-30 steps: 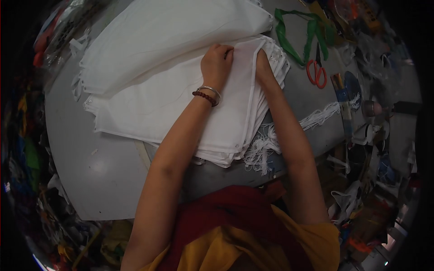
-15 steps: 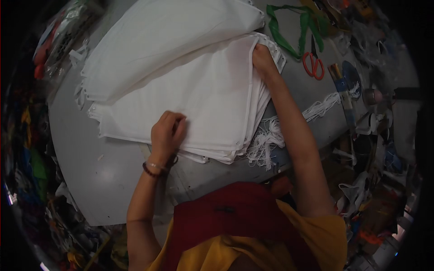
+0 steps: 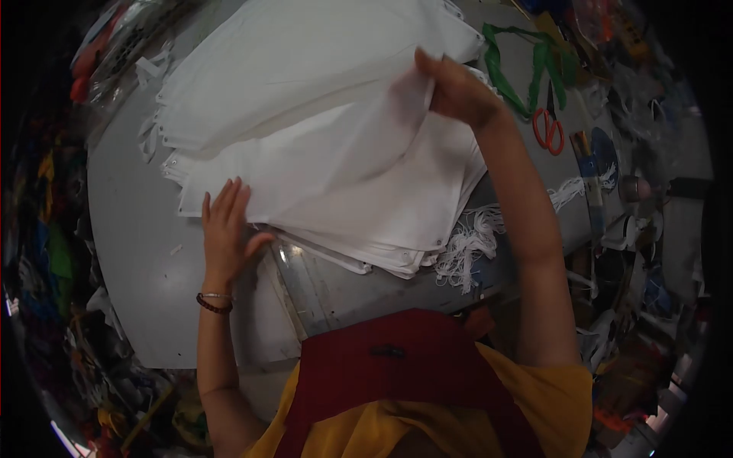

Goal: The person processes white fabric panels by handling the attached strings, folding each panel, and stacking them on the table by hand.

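A white sheet [image 3: 336, 153], thin and slightly see-through, is partly lifted off a stack of similar white sheets [image 3: 427, 206] with small eyelets at the corners. My right hand [image 3: 458, 88] grips its raised right edge, with the fingers behind the material. At the sheet's lower left edge is my left hand [image 3: 227, 229], fingers stretched and spread, fingertips at or over the sheet. Further back, another pile of white sheets [image 3: 305, 69] lies across the first stack.
On the grey table [image 3: 145, 282], right of the stack, are a bundle of white strings [image 3: 466, 248], orange-handled scissors [image 3: 548, 131] and a green strip [image 3: 492, 61]. Plastic packaging [image 3: 114, 69] lies at the back left. Clutter surrounds the table.
My right hand has raised the top sheet's right edge and folded it leftward. My left hand has moved left to the sheet's lower left edge, its fingers now spread.
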A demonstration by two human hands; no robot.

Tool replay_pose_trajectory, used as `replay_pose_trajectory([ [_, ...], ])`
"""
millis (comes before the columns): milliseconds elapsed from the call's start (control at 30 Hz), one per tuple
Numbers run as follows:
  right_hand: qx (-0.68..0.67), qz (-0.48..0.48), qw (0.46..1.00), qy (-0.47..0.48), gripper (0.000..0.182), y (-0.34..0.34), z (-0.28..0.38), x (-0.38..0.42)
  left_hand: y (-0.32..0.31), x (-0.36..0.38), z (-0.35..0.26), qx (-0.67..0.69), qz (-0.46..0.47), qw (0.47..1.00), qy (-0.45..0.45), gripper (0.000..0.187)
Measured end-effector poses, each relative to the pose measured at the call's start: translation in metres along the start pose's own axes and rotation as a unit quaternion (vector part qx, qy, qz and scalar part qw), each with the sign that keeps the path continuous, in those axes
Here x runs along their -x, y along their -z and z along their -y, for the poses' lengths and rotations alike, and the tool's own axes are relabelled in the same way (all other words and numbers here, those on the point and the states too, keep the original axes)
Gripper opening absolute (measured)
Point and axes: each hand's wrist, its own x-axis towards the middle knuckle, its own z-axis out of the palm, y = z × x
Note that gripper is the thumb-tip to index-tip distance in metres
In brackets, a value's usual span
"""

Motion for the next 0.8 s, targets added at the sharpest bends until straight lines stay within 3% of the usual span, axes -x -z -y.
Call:
replay_pose_trajectory([
  [33,-0.059,0.005,0.996,0.059,0.037,0.009,0.009,-0.02,-0.001,-0.001,0.018,-0.03,-0.036,0.999,0.01,0.045],
  [67,-0.059,0.011,0.996,0.06,0.037,0.016,0.014,-0.033,0.0,-0.004,0.04,-0.061,-0.072,0.995,0.021,0.033],
  [133,-0.031,-0.064,0.994,0.087,0.039,0.024,0.022,-0.058,0.007,-0.02,0.085,-0.049,-0.198,0.978,0.033,0.014],
  [200,-0.004,-0.127,0.986,0.111,0.042,0.026,0.027,-0.086,0.031,-0.056,0.104,0.028,-0.189,0.962,0.196,0.011],
  [267,0.023,-0.183,0.974,0.135,0.045,0.027,0.033,-0.119,0.036,-0.098,0.13,0.033,-0.277,0.95,0.141,0.013],
  [333,0.036,-0.195,0.97,0.145,0.046,0.048,0.024,-0.15,0.037,-0.134,0.144,-0.083,-0.238,0.95,0.184,0.017],
  [367,0.342,-0.22,0.894,0.186,0.048,0.079,-0.001,-0.159,0.033,-0.149,0.153,-0.118,-0.229,0.946,0.199,0.019],
  [400,0.612,-0.228,0.726,0.216,0.051,0.097,-0.022,-0.167,0.021,-0.16,0.167,-0.137,-0.218,0.945,0.199,0.018],
  [433,0.61,-0.223,0.729,0.218,0.051,0.097,-0.037,-0.168,0.005,-0.162,0.181,-0.153,-0.205,0.947,0.196,0.018],
  [500,0.792,-0.279,0.49,0.235,0.054,0.101,-0.055,-0.154,-0.032,-0.155,0.192,-0.19,-0.206,0.934,0.221,0.017],
  [633,0.807,-0.299,0.482,0.166,0.055,0.1,-0.05,-0.124,-0.05,-0.156,0.192,-0.233,-0.176,0.927,0.233,0.017],
  [700,0.777,-0.296,0.543,0.117,0.049,0.084,-0.038,-0.115,-0.038,-0.153,0.199,-0.223,-0.145,0.939,0.218,0.018],
  [767,0.73,-0.304,0.609,0.059,0.043,0.084,-0.039,-0.091,-0.021,-0.141,0.195,-0.198,-0.194,0.948,0.155,0.031],
  [800,0.698,-0.31,0.644,0.028,0.041,0.095,-0.044,-0.068,-0.016,-0.135,0.201,-0.215,-0.171,0.951,0.142,0.034],
])
